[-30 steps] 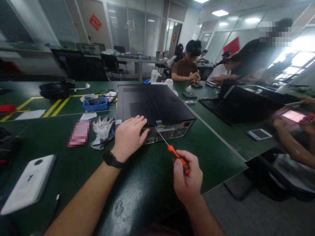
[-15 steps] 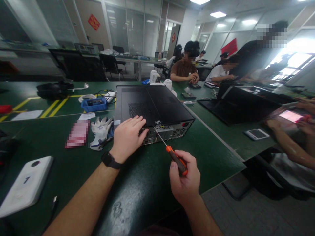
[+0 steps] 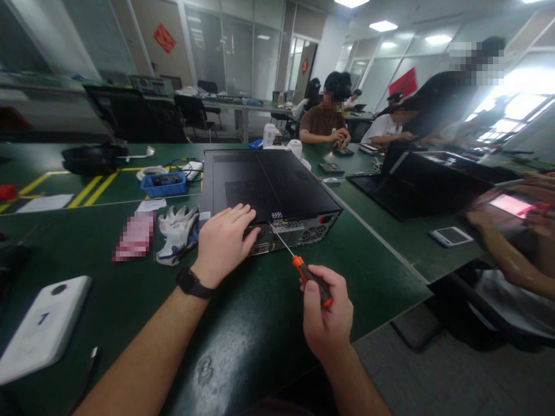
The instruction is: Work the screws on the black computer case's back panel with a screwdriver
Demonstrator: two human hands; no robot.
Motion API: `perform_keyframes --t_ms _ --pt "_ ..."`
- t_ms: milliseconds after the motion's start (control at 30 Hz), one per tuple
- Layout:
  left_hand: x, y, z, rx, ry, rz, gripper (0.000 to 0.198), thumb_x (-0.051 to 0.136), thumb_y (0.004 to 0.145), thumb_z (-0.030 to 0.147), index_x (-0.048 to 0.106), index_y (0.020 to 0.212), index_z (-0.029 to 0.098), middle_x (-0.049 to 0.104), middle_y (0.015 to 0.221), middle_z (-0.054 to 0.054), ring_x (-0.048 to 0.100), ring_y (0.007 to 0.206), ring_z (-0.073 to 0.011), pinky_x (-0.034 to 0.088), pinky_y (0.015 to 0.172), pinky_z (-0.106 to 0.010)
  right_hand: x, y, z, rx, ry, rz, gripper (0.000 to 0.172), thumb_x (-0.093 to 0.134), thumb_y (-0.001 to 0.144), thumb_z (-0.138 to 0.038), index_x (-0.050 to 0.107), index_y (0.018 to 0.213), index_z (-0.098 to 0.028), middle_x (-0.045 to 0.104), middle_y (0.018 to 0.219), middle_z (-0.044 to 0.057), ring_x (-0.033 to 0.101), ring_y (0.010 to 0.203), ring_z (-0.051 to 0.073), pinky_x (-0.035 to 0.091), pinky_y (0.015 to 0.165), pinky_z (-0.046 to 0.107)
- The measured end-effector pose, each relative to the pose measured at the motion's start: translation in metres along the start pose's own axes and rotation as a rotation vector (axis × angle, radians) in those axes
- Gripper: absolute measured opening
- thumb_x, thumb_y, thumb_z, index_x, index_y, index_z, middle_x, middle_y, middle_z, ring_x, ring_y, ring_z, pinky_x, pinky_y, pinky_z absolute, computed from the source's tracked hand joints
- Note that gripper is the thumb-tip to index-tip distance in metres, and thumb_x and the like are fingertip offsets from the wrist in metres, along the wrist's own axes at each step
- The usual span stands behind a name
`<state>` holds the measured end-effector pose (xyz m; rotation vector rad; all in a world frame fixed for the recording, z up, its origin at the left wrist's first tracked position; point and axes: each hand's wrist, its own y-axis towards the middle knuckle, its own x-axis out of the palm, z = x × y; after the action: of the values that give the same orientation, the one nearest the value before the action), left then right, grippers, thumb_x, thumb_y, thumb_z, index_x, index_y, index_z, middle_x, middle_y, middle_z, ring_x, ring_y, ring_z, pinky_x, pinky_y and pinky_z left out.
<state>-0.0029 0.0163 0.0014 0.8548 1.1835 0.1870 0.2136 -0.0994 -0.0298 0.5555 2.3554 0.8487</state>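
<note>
leftmost, white gloves (image 3: 177, 234) lie just beside the left hand (image 3: 223, 242), which rests flat, fingers released, on the computer case (image 3: 269, 188) near its rear edge. right hand (image 3: 325, 323) clenches an orange screwdriver (image 3: 310, 280), tip at that edge; bare green table (image 3: 368, 271) rightward.

Dark green bench (image 3: 260, 323) w/ yellow stripes (image 3: 93, 190) at far left. Black desktop PC case (image 3: 269, 179) lay flat at centre, rear panel twd the near edge. Just left of it: pair of white work gloves (image 3: 178, 234), then a pink blurred item (image 3: 135, 236). Behind those: paper slip (image 3: 151, 204), blue plastic tray (image 3: 165, 185), tape roll (image 3: 151, 171). Black bag (image 3: 89, 157) further back-left; white sheet (image 3: 45, 203) & red obj (image 3: 6, 192) at left edge. White device marked "1" (image 3: 41, 329) sat near the front-left corner. Right side: another black case (image 3: 425, 185), w/ a smartphone (image 3: 451, 236) nearer the edge.
</note>
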Motion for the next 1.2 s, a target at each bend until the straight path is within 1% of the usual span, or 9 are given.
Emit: perform_keyframes --t_ms 133,300,567,700,867,1000,1100,1200 --pt "0.0 -0.0001 0.0002 0.001 -0.009 0.009 0.031 0.065 0.1 0.03 0.074 0.127 0.02 0.074 0.138 -0.012 0.07 0.131 -0.0314 0.055 0.114 -0.052 -0.0012 0.0005 -0.0003 -0.015 0.009 -0.011 0.022 0.059 0.101 -0.026 0.064 0.122 -0.023 0.076 0.094 0.005 0.077 0.074 0.019 0.063 0.064 0.031" --pt "0.0004 0.0003 -0.0001 0.004 -0.01 0.012 0.031 0.065 0.1 0.03 0.074 0.127 0.019 0.074 0.138 -0.013 0.07 0.13 -0.0321 0.056 0.113 -0.053 -0.0016 0.0003 0.0001 -0.014 0.017 -0.009 0.021 0.058 0.102 -0.026 0.064 0.122 -0.024 0.075 0.092 0.004 0.076 0.072 0.018 0.06 0.061 0.03" --pt "0.0002 0.0006 -0.0002 0.008 0.0 0.011 0.031 0.066 0.099 0.03 0.073 0.127 0.018 0.074 0.137 -0.013 0.07 0.13 -0.0318 0.056 0.113 -0.053 -0.0024 0.007 -0.0052 -0.145 0.004 -0.038 0.022 0.057 0.1 -0.02 0.063 0.121 -0.025 0.075 0.096 0.004 0.074 0.076 0.016 0.06 0.065 0.029" --pt "0.0004 0.0005 -0.0004 0.018 0.009 0.02 0.031 0.066 0.099 0.03 0.074 0.126 0.016 0.075 0.136 -0.014 0.071 0.129 -0.0317 0.056 0.113 -0.051 -0.002 0.0051 -0.0038 -0.112 0.002 -0.03 0.022 0.057 0.101 -0.019 0.063 0.121 -0.026 0.076 0.095 0.002 0.075 0.073 0.015 0.059 0.063 0.027" --pt "-0.0006 0.0007 0.0002 0.015 0.005 0.013 0.032 0.067 0.099 0.029 0.074 0.126 0.014 0.075 0.136 -0.015 0.07 0.129 -0.0316 0.055 0.113 -0.05 -0.0016 0.0049 -0.0025 -0.084 -0.009 -0.027 0.018 0.056 0.103 -0.022 0.064 0.119 -0.025 0.075 0.092 0.002 0.075 0.072 0.015 0.059 0.063 0.026" --pt "-0.0007 0.0009 0.0006 0.017 0.009 0.009 0.032 0.067 0.099 0.029 0.074 0.126 0.014 0.075 0.136 -0.014 0.07 0.129 -0.0315 0.055 0.113 -0.049 -0.002 0.0079 -0.0057 -0.114 -0.033 -0.03 0.018 0.059 0.1 -0.023 0.063 0.117 -0.024 0.074 0.093 0.002 0.074 0.074 0.015 0.06 0.065 0.027" --pt "-0.0001 0.0008 0.0002 0.016 0.01 0.013 0.032 0.067 0.099 0.03 0.074 0.126 0.014 0.075 0.136 -0.014 0.07 0.129 -0.0315 0.055 0.113 -0.049 -0.0021 0.0096 -0.0084 -0.144 -0.051 -0.042 0.019 0.061 0.096 -0.021 0.062 0.115 -0.023 0.072 0.092 0.002 0.073 0.076 0.016 0.061 0.068 0.027" --pt "0.0004 0.0005 -0.0002 0.018 0.013 0.015 0.032 0.067 0.099 0.03 0.074 0.126 0.014 0.075 0.136 -0.014 0.071 0.129 -0.0314 0.055 0.113 -0.049 -0.0013 0.009 -0.0076 -0.15 -0.056 -0.03 0.02 0.061 0.096 -0.019 0.063 0.116 -0.023 0.073 0.093 0.002 0.074 0.077 0.015 0.061 0.068 0.027"
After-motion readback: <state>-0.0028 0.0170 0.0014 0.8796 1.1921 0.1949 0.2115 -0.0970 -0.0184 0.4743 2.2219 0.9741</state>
